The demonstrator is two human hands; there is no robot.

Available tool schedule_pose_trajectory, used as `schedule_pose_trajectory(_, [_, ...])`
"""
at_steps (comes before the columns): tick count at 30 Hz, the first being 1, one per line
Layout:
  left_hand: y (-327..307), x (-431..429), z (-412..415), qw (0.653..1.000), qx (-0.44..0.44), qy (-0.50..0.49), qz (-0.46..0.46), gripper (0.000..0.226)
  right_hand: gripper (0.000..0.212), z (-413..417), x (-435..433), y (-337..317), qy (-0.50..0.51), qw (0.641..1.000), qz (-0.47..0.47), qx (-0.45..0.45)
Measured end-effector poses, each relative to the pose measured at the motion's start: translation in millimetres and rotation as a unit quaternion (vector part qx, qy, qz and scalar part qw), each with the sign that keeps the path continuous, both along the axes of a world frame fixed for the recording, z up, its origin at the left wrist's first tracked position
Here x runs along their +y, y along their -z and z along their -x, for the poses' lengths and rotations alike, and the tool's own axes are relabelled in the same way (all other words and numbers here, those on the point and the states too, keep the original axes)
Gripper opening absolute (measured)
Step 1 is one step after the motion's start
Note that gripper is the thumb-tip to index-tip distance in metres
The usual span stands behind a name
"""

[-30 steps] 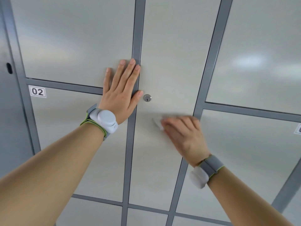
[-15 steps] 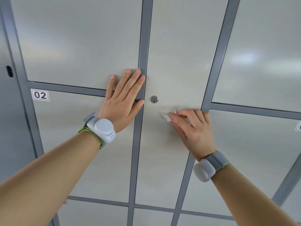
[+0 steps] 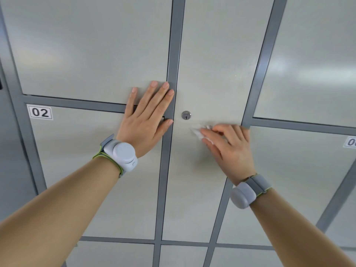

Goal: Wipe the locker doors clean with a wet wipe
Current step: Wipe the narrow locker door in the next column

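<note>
The wet wipe [image 3: 196,131] is pinched in the bent fingers of the right hand [image 3: 230,149] and pressed on the middle locker door [image 3: 210,60], just below the lock [image 3: 186,115]. The left hand [image 3: 147,122] is laid flat across the grey strips beside it, with nothing held in its grip. Wet marks can hardly be seen, so most of this door and the other doors [image 3: 92,45] are likely left to be wiped.

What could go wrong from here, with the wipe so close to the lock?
1. The wet wipe in the right hand sits just below the lock; moisture might enter the keyhole.
2. The left hand presses flat on the grey frame and door 02, so it may leave fingerprints there.
</note>
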State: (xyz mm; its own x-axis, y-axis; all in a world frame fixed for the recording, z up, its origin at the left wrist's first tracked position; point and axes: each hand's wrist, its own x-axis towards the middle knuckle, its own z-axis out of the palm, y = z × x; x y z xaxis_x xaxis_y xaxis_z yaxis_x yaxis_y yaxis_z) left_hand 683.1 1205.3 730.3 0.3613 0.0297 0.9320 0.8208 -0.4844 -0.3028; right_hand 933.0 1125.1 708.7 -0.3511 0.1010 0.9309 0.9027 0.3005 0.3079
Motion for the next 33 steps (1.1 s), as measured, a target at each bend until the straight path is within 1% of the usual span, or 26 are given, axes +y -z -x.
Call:
schedule_pose_trajectory(3, [0, -1, 3, 1.0, 0.0, 0.022, 0.01, 0.056, 0.016, 5, 4, 0, 0.011, 0.999, -0.01, 0.043])
schedule_pose_trajectory(6, [4, -2, 6, 0.999, 0.004, 0.033, 0.014, 0.056, 0.018, 12, 2, 6, 0.01, 0.998, -0.007, 0.053])
schedule_pose_trajectory(8, [6, -1, 8, 0.999, 0.006, 0.032, 0.011, 0.056, 0.017, 18, 0, 13, 0.005, 1.0, -0.003, 0.023])
schedule_pose_trajectory(12, [7, 2, 8, 1.0, 0.004, 0.024, 0.003, 0.056, 0.022, 24, 2, 32, 0.008, 0.996, 0.025, -0.083])
schedule_pose_trajectory(15, [9, 3, 6, 1.0, 0.007, 0.017, -0.009, 0.056, 0.022, 21, 4, 32, 0.005, 0.995, 0.029, -0.095])
schedule_pose_trajectory(19, [9, 5, 7, 1.0, 0.007, 0.01, -0.015, 0.056, 0.013, 22, 3, 17, 0.007, 0.999, 0.007, -0.053])
schedule_pose_trajectory(23, [10, 5, 6, 1.0, 0.005, 0.006, -0.019, 0.057, 0.014, 24, 5, 2, 0.008, 1.0, -0.005, 0.014])
schedule_pose_trajectory(26, [9, 5, 7, 1.0, 0.005, 0.008, -0.016, 0.057, 0.014, 33, 6, 7, 0.005, 1.0, -0.007, 0.03])
schedule_pose_trajectory(28, [9, 4, 7, 1.0, 0.008, 0.009, -0.012, 0.056, 0.014, 40, 6, 18, 0.002, 1.0, 0.008, 0.002])
schedule_pose_trajectory(31, [10, 5, 7, 1.0, 0.009, 0.01, -0.013, 0.056, 0.021, 44, 8, 38, 0.007, 0.997, 0.033, -0.074])
schedule_pose_trajectory(33, [10, 5, 7, 1.0, 0.006, 0.008, -0.017, 0.056, 0.021, 43, 8, 44, 0.002, 0.995, 0.037, -0.093])
